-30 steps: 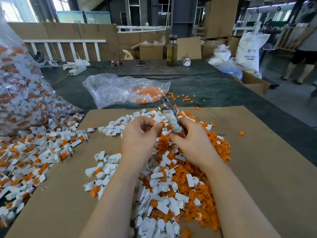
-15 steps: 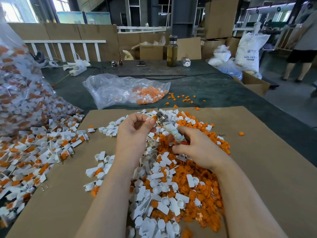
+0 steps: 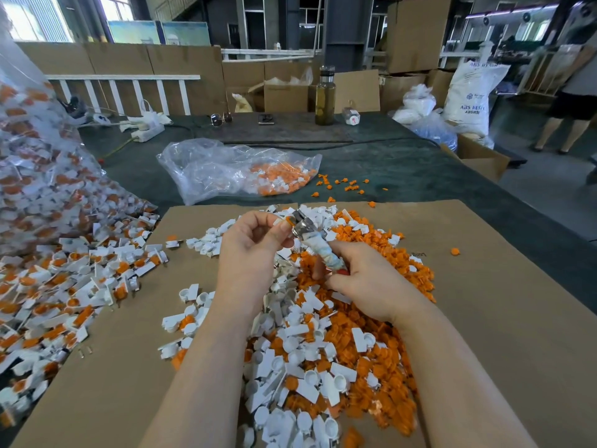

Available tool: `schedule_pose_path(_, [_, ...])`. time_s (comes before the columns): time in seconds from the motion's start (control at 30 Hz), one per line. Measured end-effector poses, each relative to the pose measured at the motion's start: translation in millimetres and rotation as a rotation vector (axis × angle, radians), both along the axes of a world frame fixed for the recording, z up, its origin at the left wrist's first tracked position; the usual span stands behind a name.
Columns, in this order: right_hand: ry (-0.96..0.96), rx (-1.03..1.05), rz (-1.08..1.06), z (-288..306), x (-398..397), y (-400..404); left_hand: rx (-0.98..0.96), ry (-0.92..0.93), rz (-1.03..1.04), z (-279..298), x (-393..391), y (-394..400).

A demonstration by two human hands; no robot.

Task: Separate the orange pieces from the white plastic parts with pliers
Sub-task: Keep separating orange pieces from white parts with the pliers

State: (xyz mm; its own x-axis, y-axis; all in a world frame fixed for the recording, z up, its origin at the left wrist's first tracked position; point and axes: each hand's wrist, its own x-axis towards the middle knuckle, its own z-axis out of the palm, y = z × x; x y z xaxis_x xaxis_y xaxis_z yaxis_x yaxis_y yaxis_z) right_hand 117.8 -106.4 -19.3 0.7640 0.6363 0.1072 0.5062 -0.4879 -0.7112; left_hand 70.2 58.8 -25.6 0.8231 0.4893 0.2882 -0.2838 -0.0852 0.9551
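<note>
Two hands work above a cardboard sheet (image 3: 484, 318) on the tabletop. Left to right: unsorted white plastic parts (image 3: 64, 286) spill from a bag; the left hand (image 3: 255, 250) pinches one part up to the pliers (image 3: 305, 227); the right hand (image 3: 361, 286) grips their taped handles; loose orange pieces (image 3: 387, 253) lie heaped beyond. A weak pinch could probably let the part twist free and fly off.
</note>
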Motion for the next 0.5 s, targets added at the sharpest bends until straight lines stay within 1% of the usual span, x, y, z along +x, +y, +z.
schedule_pose_path(0.27, [-0.066,-0.035,-0.03,-4.5,1.7,3.5,-0.018,0.034,-0.009,0.5,-0.1,1.0])
schedule_pose_path(0.33, [-0.108,-0.021,-0.045,-7.6,1.7,5.7,-0.076,0.057,-0.026,1.2,-1.8,3.4])
schedule_pose_path(0.4, [-0.157,-0.012,-0.076,-11.7,2.0,7.3,-0.268,0.084,-0.016,2.7,-3.9,8.6])
schedule_pose_path(0.5, [-0.222,0.003,-0.153,-16.5,5.4,7.4,-0.704,0.102,0.105,4.4,-7.0,28.0])
